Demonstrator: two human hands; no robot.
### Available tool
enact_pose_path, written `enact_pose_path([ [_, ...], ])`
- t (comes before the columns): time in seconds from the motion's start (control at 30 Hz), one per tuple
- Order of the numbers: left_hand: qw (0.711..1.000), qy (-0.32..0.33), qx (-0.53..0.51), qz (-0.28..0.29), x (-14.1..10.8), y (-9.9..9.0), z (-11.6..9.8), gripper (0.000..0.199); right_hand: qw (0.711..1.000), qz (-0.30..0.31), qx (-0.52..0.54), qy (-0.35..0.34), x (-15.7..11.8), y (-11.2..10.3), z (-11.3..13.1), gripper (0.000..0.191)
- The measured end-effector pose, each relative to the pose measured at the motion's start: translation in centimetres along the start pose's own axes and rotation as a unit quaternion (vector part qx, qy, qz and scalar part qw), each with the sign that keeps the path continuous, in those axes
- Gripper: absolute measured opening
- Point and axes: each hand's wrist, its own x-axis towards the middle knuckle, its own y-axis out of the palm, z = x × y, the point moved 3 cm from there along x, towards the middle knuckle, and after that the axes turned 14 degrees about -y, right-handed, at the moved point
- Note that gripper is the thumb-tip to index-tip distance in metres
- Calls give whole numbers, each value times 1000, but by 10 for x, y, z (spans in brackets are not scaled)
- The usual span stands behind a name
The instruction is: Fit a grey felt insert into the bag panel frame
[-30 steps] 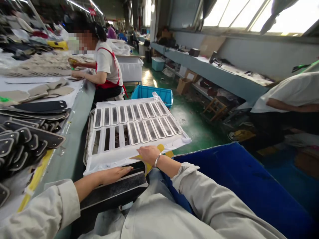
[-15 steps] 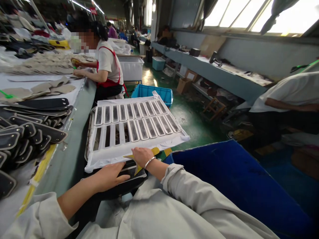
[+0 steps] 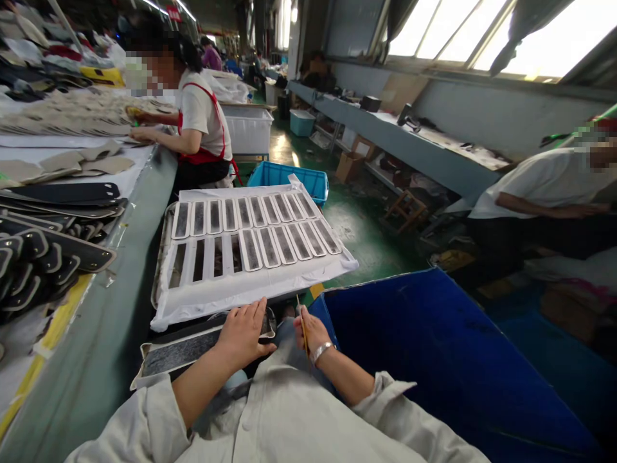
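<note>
My left hand (image 3: 242, 331) lies with its fingers stretched out over a long dark grey panel with a pale border (image 3: 186, 350), covering its right part. The panel rests on a dark surface close to my lap. My right hand (image 3: 314, 331), with a bracelet at the wrist, is just right of the panel and apart from it. Its fingers are closed around a thin yellow tool (image 3: 304, 334), seen nearly edge-on; its exact kind is unclear. Beyond my hands, a white cloth-covered frame (image 3: 202, 299) carries two rows of dark strips with white borders (image 3: 251, 249).
Stacked dark panels (image 3: 36, 254) lie on the bench (image 3: 103, 321) at left. A large blue bin (image 3: 385, 315) stands close on my right. A light-blue crate (image 3: 313, 182) is behind the frame. One co-worker (image 3: 200, 116) sits at the bench; another person (image 3: 535, 186) is at far right.
My right hand has moved off the panel to the right with the yellow tool. My left hand has shifted along the panel, and more of the panel shows on its left. The view has moved slightly.
</note>
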Motion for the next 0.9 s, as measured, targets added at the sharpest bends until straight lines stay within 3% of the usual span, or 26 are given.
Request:
enact_pose_path([
  [0.13,999,19,13,-44,-3,2,1,83,981,-64,165,77,-45,11,-35,56],
  [0.2,997,28,23,-64,-5,3,-1,78,964,-73,245,74,-54,8,-38,50],
  [0.3,995,35,41,-83,-6,5,-4,73,957,-23,289,24,-60,-2,-30,42],
  [0.4,994,38,51,-90,-7,6,-5,77,945,96,312,5,-61,-9,-21,46],
  [0.47,994,40,53,-93,-7,7,-6,78,938,194,287,2,-60,-10,-18,48],
  [0.57,993,42,57,-97,-8,6,-6,78,941,276,195,-15,-51,-14,-12,49],
  [0.73,994,42,47,-88,-8,7,-4,85,938,335,89,18,-33,-20,9,41],
  [0.9,993,41,48,-97,-7,11,-3,80,926,375,-49,4,-20,-16,22,33],
])
